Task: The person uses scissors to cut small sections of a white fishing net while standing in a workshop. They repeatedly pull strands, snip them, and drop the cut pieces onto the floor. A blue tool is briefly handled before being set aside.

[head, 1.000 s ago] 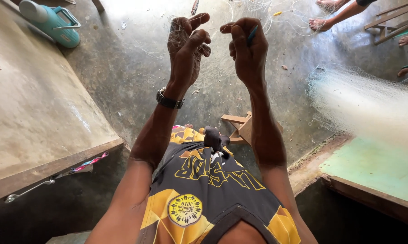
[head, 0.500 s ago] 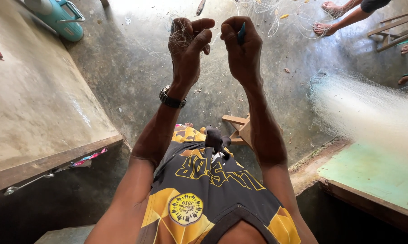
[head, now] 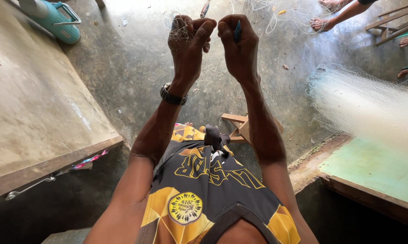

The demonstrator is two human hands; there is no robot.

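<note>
Overhead, left hand (head: 188,43) fingers pinch fine tangled mesh (head: 179,31); right hand (head: 240,45) fingers grip a slim blue needle (head: 237,31).

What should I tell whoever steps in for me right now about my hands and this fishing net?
Left hand: raised, fingers closed on a bunch of fine net mesh.
Right hand: raised beside it, closed on a small blue netting needle.
The two hands are close together, nearly touching, above the concrete floor.
The loose white net pile lies to the right, by the green platform.
Done: mesh gathered, needle in hand.
Left: cannot tell how much of the net is worked; the thread is too fine to see.
</note>
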